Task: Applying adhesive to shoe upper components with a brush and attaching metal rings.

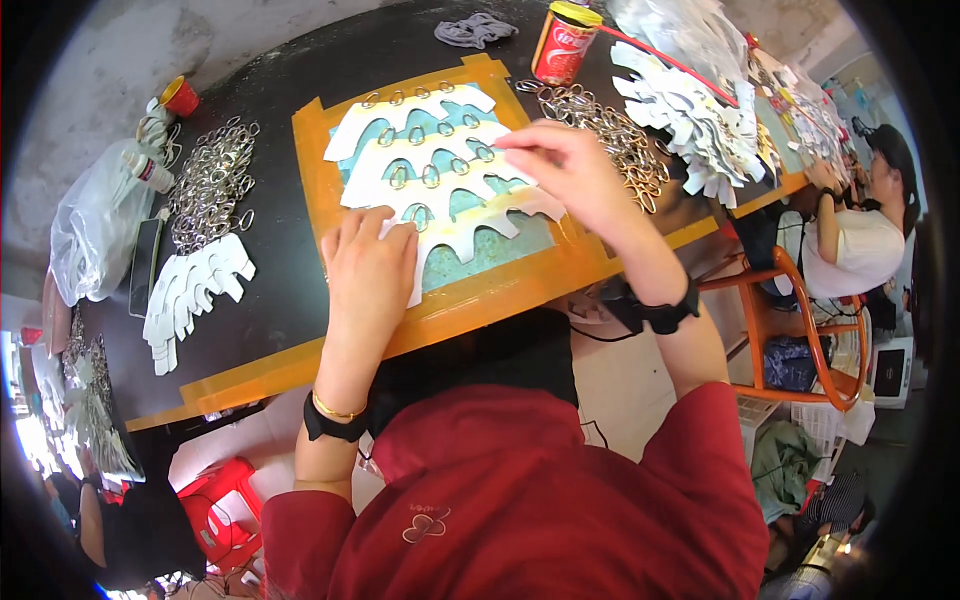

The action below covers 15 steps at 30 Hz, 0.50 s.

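The left hand's [372, 265] fingers rest on the lowest white strip [490, 222], atop the teal mat [482, 260]; the right hand's [575, 165] are beside a metal ring [484, 151]. I cannot tell whether either grips. A sideways nudge could knock rings askew.

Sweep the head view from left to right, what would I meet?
Clear plastic bag, left pile of metal rings, left hand, right hand, right heap of white cut pieces, person in a white top.

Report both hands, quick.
Left hand: fingertips on a white scalloped strip; grip unclear.
Right hand: thumb and fingers nearly closed at a metal ring; grip unclear.
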Tool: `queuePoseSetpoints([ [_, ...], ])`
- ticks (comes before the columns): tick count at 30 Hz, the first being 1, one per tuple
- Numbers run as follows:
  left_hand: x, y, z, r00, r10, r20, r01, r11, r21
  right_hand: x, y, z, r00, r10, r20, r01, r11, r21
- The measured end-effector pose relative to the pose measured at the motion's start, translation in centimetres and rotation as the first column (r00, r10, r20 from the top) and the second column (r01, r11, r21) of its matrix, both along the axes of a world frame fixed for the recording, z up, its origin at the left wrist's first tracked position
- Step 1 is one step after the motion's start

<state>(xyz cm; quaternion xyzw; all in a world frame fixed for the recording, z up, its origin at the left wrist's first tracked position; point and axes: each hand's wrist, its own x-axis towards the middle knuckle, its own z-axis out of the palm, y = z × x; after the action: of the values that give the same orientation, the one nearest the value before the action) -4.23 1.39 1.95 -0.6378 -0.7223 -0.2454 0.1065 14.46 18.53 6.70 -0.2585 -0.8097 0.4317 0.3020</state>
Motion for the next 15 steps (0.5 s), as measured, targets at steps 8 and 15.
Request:
queuePoseSetpoints([
  [8, -0.1, 0.8, 0.8, 0.992, 0.029, 0.126, -0.033, 0.999, 0.027, 13.5, 3.1, -1.7, 0.852, -0.386, 0.353, 0.278, 0.906, 0.319],
  [15, 1.0, 0.3, 0.7, 0.982, -0.064, 0.175, 0.056, 0.997, 0.052, 14.6, 3.7, -3.9, 0.874, -0.312, 0.372, 0.214, 0.935, 0.283],
])
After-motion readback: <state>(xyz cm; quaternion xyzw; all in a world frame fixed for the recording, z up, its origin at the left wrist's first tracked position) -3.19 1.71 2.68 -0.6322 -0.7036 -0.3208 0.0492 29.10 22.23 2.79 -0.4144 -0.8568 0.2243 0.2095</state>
